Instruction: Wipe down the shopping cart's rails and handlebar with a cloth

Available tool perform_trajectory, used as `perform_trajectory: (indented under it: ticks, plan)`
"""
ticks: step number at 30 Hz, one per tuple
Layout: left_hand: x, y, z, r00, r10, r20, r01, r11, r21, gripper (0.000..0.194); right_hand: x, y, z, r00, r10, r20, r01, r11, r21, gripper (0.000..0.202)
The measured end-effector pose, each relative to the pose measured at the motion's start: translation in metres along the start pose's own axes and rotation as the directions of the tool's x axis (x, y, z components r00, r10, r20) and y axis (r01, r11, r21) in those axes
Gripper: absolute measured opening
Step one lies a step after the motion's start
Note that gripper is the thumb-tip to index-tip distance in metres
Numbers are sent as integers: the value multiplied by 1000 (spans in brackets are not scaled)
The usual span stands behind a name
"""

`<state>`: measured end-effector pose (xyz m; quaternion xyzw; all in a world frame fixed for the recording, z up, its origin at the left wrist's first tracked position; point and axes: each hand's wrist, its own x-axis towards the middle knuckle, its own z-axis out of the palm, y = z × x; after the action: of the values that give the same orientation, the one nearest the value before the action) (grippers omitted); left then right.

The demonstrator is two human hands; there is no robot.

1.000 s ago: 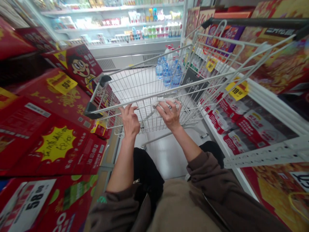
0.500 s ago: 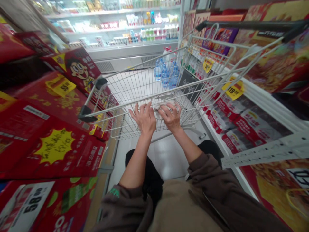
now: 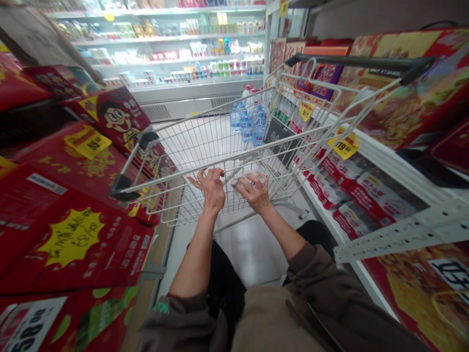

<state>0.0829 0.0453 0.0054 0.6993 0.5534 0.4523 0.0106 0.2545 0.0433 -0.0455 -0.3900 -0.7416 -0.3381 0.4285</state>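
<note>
A wire shopping cart [image 3: 200,168] stands crosswise before me, its long side facing my knees. My left hand [image 3: 212,189] is at this near side, fingers bent over the wires and the little finger sticking out to the left. To the right, my right hand [image 3: 255,192] is closed on a whitish cloth [image 3: 240,175], pressed to the wires just below the top rail. Part of the cloth is hidden behind the fingers. The cart's dark handle [image 3: 366,61] is at the upper right.
Red gift boxes [image 3: 120,264] with price signs are stacked close on the left. A shelf [image 3: 388,164] with packed drinks runs along the right. Beyond the cart, large water bottles [image 3: 252,120] stand on the floor before a refrigerated display [image 3: 176,63]. A person's sleeve [image 3: 44,39] shows at upper left.
My left hand has turned and its fingers have drawn together from a wider spread. My right hand has closed more around the cloth. The view has tilted up slightly.
</note>
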Motion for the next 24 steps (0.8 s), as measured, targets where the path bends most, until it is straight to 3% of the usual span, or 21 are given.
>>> perform_trajectory:
  ticks: [4, 9, 11, 14, 17, 19, 21, 24]
  plan:
    - [-2, -11, -2, 998, 36, -51, -35, 999, 26, 92, -7, 3, -10, 997, -67, 31, 67, 998, 4, 11]
    - [-2, -19, -14, 991, 68, -111, -66, 997, 28, 92, -5, 28, -17, 990, 115, -87, -119, 992, -40, 16]
    - [-5, -17, -17, 986, 63, -157, -57, 997, 42, 92, -15, 29, -16, 992, 98, -86, -102, 994, -48, 14]
    - [-16, -6, -13, 940, 66, -335, -34, 994, 102, 89, -28, 24, -17, 999, -30, -23, 30, 999, -30, 10]
    - [-24, 14, -2, 876, 112, -469, -50, 989, 141, 82, -21, 28, -20, 1000, 0, -13, 0, 1000, -5, 12]
    - [-24, 28, 6, 900, 159, -406, -103, 982, 156, 73, -7, 36, -21, 995, 96, -34, -95, 995, 16, 18]
    - [-18, 39, 13, 950, 185, -252, -146, 975, 166, 63, 3, 43, -20, 981, 184, -56, -182, 983, 30, 22]
    - [-4, 49, 22, 986, 146, -83, -130, 976, 174, 54, -2, 41, -15, 983, 172, -58, -171, 985, 11, 19]
